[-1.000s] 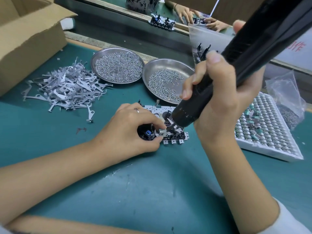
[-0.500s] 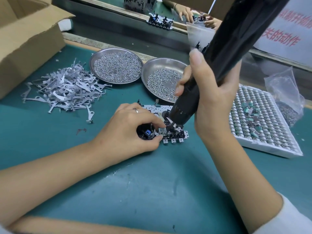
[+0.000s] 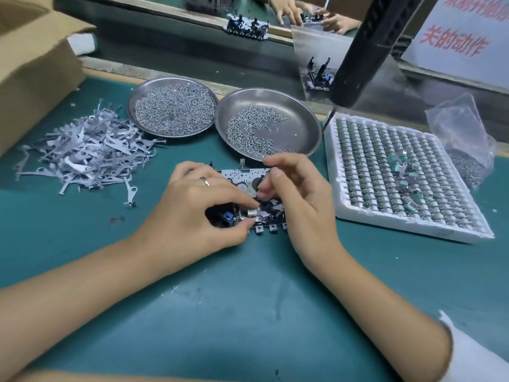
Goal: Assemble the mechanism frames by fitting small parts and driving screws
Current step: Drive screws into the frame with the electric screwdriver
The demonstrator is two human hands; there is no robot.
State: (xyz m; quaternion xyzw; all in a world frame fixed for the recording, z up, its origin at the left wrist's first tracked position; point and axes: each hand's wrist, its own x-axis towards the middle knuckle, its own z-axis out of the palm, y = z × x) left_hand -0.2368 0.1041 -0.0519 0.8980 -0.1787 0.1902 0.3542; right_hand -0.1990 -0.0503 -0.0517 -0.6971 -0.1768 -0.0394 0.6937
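The mechanism frame (image 3: pixel 249 176), a white and black plate with metal tabs and a blue part, lies flat on the green mat. My left hand (image 3: pixel 192 208), with a ring on one finger, grips its left front end between thumb and fingers. My right hand (image 3: pixel 298 194) curls over the frame's right side, with the fingertips touching the small parts on top. The black electric screwdriver (image 3: pixel 363 51) hangs free above the back right, and neither hand holds it. Two steel dishes hold screws: the left dish (image 3: pixel 137 92) and the right dish (image 3: pixel 300 111).
A heap of grey stamped metal levers (image 3: pixel 82 153) lies at left, beside a cardboard box (image 3: pixel 35 67). A white foam tray (image 3: pixel 407 224) of small parts sits at right, with a plastic bag (image 3: pixel 465 144) behind it. Another person's hands (image 3: pixel 289 9) work across the bench.
My right hand let go of the screwdriver, which swung up and away to the back right. The hand came down onto the frame. My left hand stayed on the frame.
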